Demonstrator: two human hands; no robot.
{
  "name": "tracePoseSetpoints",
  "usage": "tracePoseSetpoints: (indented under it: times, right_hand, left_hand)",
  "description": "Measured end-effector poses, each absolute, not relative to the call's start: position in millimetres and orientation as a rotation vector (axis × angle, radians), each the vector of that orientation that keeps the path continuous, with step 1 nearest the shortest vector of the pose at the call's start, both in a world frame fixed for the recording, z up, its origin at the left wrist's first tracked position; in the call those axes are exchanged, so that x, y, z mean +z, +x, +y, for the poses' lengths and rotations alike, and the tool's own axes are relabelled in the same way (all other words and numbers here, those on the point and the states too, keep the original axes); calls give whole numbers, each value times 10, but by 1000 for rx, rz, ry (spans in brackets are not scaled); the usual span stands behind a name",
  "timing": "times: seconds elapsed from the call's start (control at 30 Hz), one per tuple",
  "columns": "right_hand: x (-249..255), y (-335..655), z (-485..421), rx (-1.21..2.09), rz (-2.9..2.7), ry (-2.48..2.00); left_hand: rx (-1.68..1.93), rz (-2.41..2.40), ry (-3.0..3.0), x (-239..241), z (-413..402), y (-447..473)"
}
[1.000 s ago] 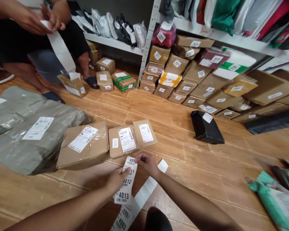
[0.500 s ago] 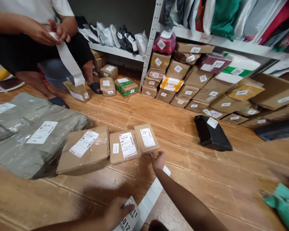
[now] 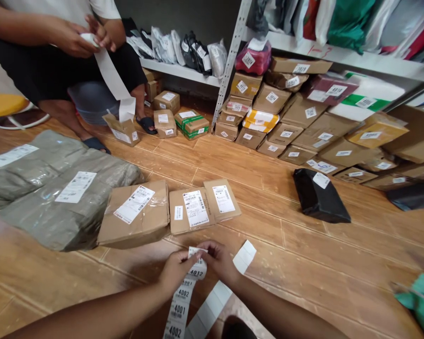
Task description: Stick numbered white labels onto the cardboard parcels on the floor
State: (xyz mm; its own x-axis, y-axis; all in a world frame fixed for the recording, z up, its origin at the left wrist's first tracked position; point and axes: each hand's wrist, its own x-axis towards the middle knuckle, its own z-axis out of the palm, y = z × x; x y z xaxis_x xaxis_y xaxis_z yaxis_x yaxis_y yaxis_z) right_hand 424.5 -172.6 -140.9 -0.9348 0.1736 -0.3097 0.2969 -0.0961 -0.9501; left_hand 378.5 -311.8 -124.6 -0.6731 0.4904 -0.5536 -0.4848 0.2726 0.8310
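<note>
Parcel sorting room, floor level.
Labelled cardboard boxes (image 3: 293, 122) stacked under metal shelving (image 3: 233, 61); poly mailers (image 3: 198, 52) on shelves; wood-look floor (image 3: 304, 263).

Stacked against the metal shelf (image 3: 229, 70): labelled cardboard boxes (image 3: 293, 117); lying apart on the wooden floor (image 3: 304, 263): a black mailer bag (image 3: 320, 197), grey wrapped parcels (image 3: 56, 197).

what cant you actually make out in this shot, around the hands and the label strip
Head view only:
- Top sticker of the label strip: its number is covered by the left hand and right hand pinching it.
- Strip's lower end: cut off by the bottom edge of the frame.
- Address text on the three brown parcels: too small to read.
- Green bag: cut off by the right edge.
- The other person's strip: print side not visible.
</note>
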Motion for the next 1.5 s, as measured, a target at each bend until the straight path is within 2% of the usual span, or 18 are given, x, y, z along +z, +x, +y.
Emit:
tracePoseSetpoints:
  times: [0.47, 0.63, 0.83, 1.0, 1.1, 1.3, 1.5]
  right_hand:
    - [-1521, 4246, -1826, -2171, 2052, 615]
    - [-1517, 4212, -1778, -2148, 2120, 522]
    - [-1257, 4036, -1733, -2024, 2328, 248]
    - [-1137, 3683, -1825, -1744, 2638, 82]
    - [-1171, 3425, -1821, -1514, 2784, 48]
    - [-1198, 3257, -1828, -1043, 2956, 57]
    - [-858, 3283, -1912, -942, 2954, -226]
  left_hand:
    - [1593, 1704, -241, -1292, -3223, 3775]
    - [1535, 1653, -251, -1293, -3261, 3842]
    - [1361, 1587, -51, -1063, -3566, 3790]
    - [1015, 1739, 217, -807, -3981, 3734]
    - [926, 1731, 286, -706, -4146, 3776]
    - [1000, 1738, 267, -574, -4361, 3804]
    - [1131, 1759, 211, -520, -4569, 3792]
